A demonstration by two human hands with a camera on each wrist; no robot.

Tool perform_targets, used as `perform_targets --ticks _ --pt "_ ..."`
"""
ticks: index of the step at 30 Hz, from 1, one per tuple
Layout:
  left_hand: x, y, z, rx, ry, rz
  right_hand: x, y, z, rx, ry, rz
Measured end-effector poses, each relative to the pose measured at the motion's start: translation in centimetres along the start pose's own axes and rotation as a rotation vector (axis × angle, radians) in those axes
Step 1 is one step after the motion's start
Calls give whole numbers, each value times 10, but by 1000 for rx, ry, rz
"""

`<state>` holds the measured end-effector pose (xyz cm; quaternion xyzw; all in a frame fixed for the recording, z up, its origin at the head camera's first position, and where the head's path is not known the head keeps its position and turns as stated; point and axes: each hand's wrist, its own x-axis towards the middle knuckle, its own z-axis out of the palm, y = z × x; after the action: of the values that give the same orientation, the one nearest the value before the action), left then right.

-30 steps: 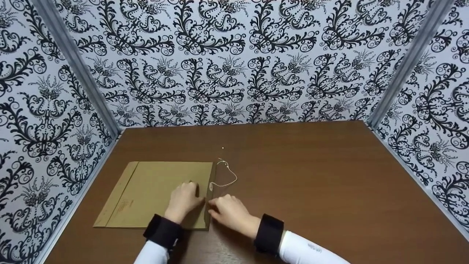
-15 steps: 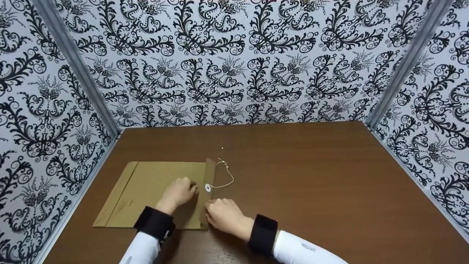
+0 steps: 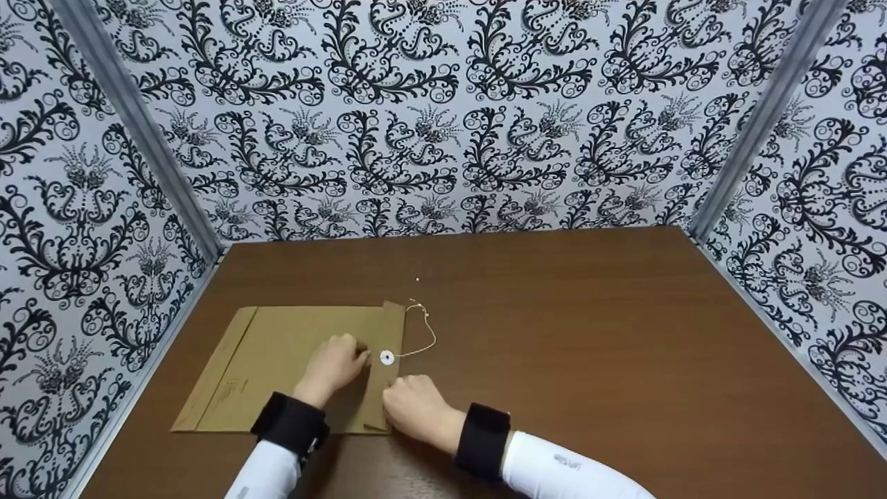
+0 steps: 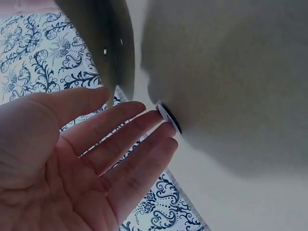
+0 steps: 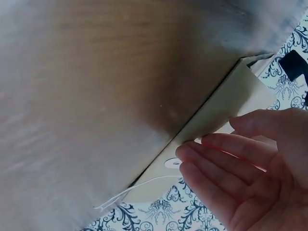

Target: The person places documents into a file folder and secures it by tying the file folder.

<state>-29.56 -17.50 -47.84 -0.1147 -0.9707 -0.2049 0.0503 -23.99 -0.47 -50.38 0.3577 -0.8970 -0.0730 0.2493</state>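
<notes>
A brown string-tie envelope (image 3: pixel 291 367) lies on the table, its narrow flap (image 3: pixel 391 329) folded over at the right end. On the flap sits a white round button (image 3: pixel 387 357) with a thin white string (image 3: pixel 431 333) trailing off to the right. My left hand (image 3: pixel 334 367) is over the envelope, left of the flap; in the left wrist view its extended fingertips are at a second round button (image 4: pixel 168 118). My right hand (image 3: pixel 416 405) is at the flap's folded edge, its fingers extended against the flap in the right wrist view.
The brown table (image 3: pixel 589 333) runs out to the right of the envelope. Black-and-white patterned walls (image 3: pixel 443 138) enclose the back and both sides. A tiny white speck (image 3: pixel 417 280) lies beyond the string.
The flap has folded over to the left, bringing its button face up. My right hand has moved slightly left with it. My left hand has shifted slightly left, away from the fold.
</notes>
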Motion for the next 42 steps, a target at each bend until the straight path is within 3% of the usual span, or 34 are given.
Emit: perform_targets --ticks 7,12,19,26,33,42 --pt "-1 -1 0 -14 -19 -1 2 -5 3 -45 9 -23" --pt "0 -2 -3 23 -29 37 4 -5 2 -43 -1 -35" --pt "9 -3 -3 92 -13 154 3 -5 0 23 -72 -10" --pt "30 -10 2 109 -95 300 1 -3 -1 52 -100 7" --pt "43 -17 4 170 -192 289 0 -2 -3 70 -105 20" --pt "44 -19 8 204 -166 306 0 -1 -5 87 -116 34"
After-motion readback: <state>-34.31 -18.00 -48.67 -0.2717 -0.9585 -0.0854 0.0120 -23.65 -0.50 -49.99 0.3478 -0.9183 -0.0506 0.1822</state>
